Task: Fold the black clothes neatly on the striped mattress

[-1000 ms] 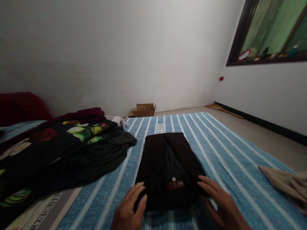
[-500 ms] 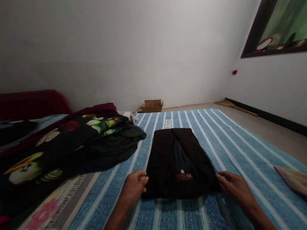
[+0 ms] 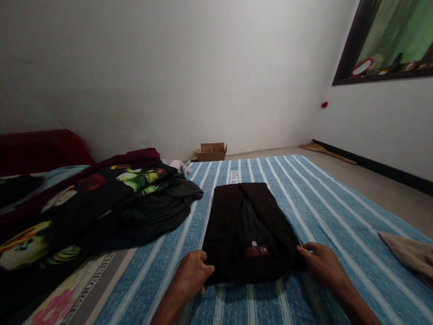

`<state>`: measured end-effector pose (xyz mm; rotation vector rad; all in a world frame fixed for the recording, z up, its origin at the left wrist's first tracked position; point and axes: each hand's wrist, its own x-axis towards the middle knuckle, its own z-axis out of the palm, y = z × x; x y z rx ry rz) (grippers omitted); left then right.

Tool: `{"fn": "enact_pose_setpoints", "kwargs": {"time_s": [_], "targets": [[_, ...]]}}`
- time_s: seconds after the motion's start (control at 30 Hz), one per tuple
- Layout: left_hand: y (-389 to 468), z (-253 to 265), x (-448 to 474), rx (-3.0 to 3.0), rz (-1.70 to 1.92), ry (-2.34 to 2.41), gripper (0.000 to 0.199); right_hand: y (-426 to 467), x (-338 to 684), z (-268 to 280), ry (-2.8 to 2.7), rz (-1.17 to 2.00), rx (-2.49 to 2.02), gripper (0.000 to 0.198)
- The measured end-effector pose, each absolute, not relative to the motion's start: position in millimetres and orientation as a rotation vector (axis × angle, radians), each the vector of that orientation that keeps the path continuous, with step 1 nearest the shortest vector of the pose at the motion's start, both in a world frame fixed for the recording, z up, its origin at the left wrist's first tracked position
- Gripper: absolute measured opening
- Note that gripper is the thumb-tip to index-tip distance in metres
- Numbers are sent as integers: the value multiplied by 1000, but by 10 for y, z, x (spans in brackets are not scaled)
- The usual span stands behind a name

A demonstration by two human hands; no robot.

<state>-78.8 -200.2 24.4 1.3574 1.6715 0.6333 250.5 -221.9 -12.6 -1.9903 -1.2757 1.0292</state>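
A dark folded jacket (image 3: 223, 225) lies flat on the striped bedding, its collar end towards me. The front opening shows a dark lining and a red label (image 3: 256, 250) below a small white tag. My left hand (image 3: 192, 271) is closed at the near left corner of the jacket, thumb and fingertips pinching the cloth. At the near right edge, my right hand (image 3: 320, 262) pinches the cloth between thumb and fingers. The undersides of both grips are hidden.
Blue and white striped bedding (image 3: 162, 271) spreads under the jacket. To the left is a heap of dark printed clothes (image 3: 111, 198), with a red cloth (image 3: 43, 151) behind. A cardboard box (image 3: 212, 152) stands by the wall. A beige striped cloth (image 3: 409, 253) lies at right.
The view has shifted slightly to the right. My left hand has moved a little nearer at the corner and turned slightly; the right hand still grips the jacket's edge.
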Motion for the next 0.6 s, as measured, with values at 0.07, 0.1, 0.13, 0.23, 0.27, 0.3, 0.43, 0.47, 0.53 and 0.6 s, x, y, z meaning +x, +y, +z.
{"fn": "enact_pose_setpoints", "kwargs": {"time_s": [0.07, 0.1, 0.13, 0.23, 0.27, 0.3, 0.43, 0.47, 0.53, 0.6], "targets": [[-1997, 244, -778, 1353, 630, 1654, 13, -2218, 2476, -109, -1219, 1081, -1994, 36], [-1994, 247, -770, 1351, 631, 1643, 13, -2219, 2461, -97, -1196, 1104, -1995, 35], [-1990, 250, -761, 1347, 640, 1638, 15, -2220, 2446, -86, -1175, 1122, -1997, 34], [-1987, 253, -737, 1317, 701, 1638, 17, -2224, 2418, -64, -1147, 1142, -1995, 32], [-1989, 252, -732, 1300, 728, 1638, 18, -2223, 2416, -65, -1148, 1146, -1993, 32], [-1993, 252, -728, 1284, 753, 1637, 18, -2221, 2418, -70, -1151, 1151, -1992, 31], [-2029, 283, -726, 1235, 860, 1611, 16, -2208, 2444, -114, -1196, 1146, -2004, 29], [-2040, 297, -729, 1211, 897, 1587, 14, -2207, 2450, -124, -1211, 1134, -2011, 29], [-2061, 323, -741, 1138, 991, 1507, 11, -2205, 2456, -135, -1244, 1116, -2024, 29], [-2075, 329, -758, 1063, 1043, 1449, 11, -2201, 2459, -134, -1276, 1085, -2049, 28]]}}
